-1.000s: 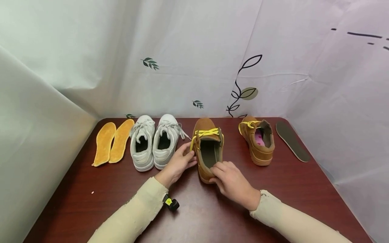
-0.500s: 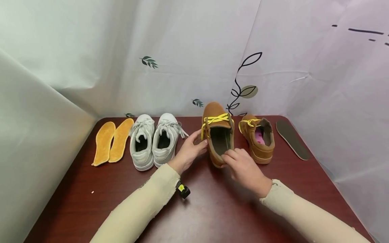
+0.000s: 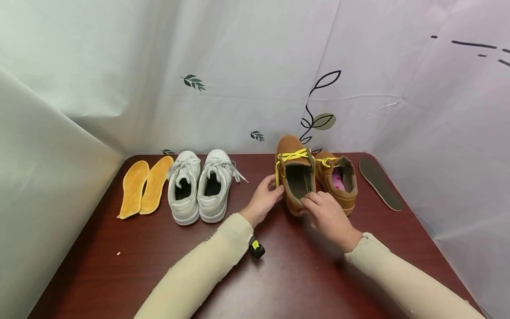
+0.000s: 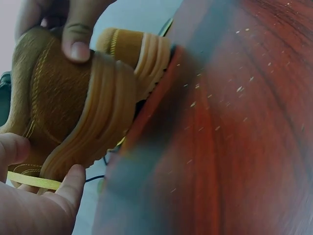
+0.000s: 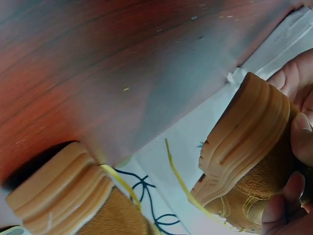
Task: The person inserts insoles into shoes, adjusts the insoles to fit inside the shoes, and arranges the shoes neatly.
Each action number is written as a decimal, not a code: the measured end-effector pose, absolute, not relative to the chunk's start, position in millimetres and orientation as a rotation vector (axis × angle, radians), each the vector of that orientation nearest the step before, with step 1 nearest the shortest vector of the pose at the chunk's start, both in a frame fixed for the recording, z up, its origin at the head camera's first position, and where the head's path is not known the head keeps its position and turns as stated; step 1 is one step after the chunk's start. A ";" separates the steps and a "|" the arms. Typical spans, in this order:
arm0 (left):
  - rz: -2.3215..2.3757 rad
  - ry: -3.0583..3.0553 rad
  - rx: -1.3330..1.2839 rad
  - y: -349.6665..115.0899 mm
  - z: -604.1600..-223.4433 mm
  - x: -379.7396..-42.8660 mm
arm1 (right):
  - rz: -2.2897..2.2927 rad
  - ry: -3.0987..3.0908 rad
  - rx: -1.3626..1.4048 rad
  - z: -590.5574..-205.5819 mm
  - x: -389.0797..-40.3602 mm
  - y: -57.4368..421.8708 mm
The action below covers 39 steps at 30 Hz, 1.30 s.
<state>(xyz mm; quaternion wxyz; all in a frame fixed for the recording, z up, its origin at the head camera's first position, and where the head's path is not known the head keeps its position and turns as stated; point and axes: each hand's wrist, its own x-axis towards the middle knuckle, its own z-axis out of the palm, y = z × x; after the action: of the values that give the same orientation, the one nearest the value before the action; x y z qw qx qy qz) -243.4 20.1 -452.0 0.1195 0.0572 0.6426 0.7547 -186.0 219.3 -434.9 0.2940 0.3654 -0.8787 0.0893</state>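
Observation:
A brown suede lace-up shoe (image 3: 289, 145) with yellow laces hangs above the table, heel toward me. My left hand (image 3: 264, 199) grips its left side near the laces; in the left wrist view, thumb and fingers span the upper and sole. At the heel collar, my right hand (image 3: 330, 217) pinches the back rim. The right wrist view shows the ridged tan sole (image 5: 252, 129) lifted off the table. Just right of it stands the matching brown shoe (image 3: 345, 195), with a pink insole (image 3: 338, 180) inside. A dark interior shows in the held shoe.
Two white sneakers (image 3: 184, 208) stand side by side at left centre. Beyond them lie two orange fuzzy insoles (image 3: 134, 184). One dark flat insole (image 3: 380, 184) lies at the right edge of the red-brown table (image 3: 95, 274). A pale curtain (image 3: 239, 66) hangs close behind and around it.
Both hands have lifted the brown shoe from the table and carried it to the right, close beside its mate. Its toe now stands higher against the curtain.

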 end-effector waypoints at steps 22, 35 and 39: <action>1.862 1.965 0.284 44.4 -474.0 -235.9 | 0.341 -2.550 0.805 -456.2 -206.3 244.7; 1.790 2.053 0.312 49.2 -478.4 -233.3 | 0.413 -2.726 0.655 -449.1 -212.0 247.5; 1.837 2.000 0.290 48.0 -477.9 -230.0 | 0.420 -2.742 0.647 -450.8 -209.1 246.5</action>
<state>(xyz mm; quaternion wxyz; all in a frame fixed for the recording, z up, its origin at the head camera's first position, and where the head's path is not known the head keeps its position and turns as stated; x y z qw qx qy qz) -230.0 48.0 -477.9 0.2038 0.1039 0.7169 0.6586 -209.1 246.5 -450.8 0.1461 0.2248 -0.9523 0.1457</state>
